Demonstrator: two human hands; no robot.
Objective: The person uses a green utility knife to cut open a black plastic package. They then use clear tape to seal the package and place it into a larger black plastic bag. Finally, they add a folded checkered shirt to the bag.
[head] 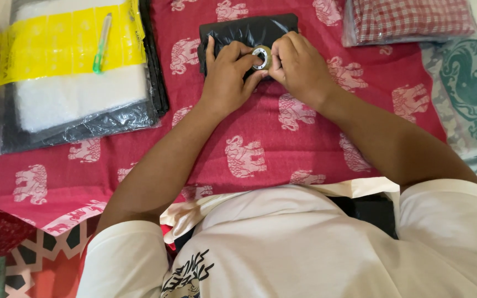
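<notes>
Top middle: my left hand (228,69) and right hand (299,63) pinch the tape roll (261,57) – black packet (248,30) looks folded, not taped.

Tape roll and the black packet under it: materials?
Tape roll: looks like clear glossy plastic tape on a pale core, held by the left hand and right hand. Black packet: probably thin plastic film; shiny and crinkled.

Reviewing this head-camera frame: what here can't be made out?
- Tape roll: mostly covered by left hand and right hand; any loose end unseen.
- Black packet: opaque, contents hidden, lower part behind the hands.
- Checked cloth packet: cut by top edge.
- Green pen: details too small.
</notes>
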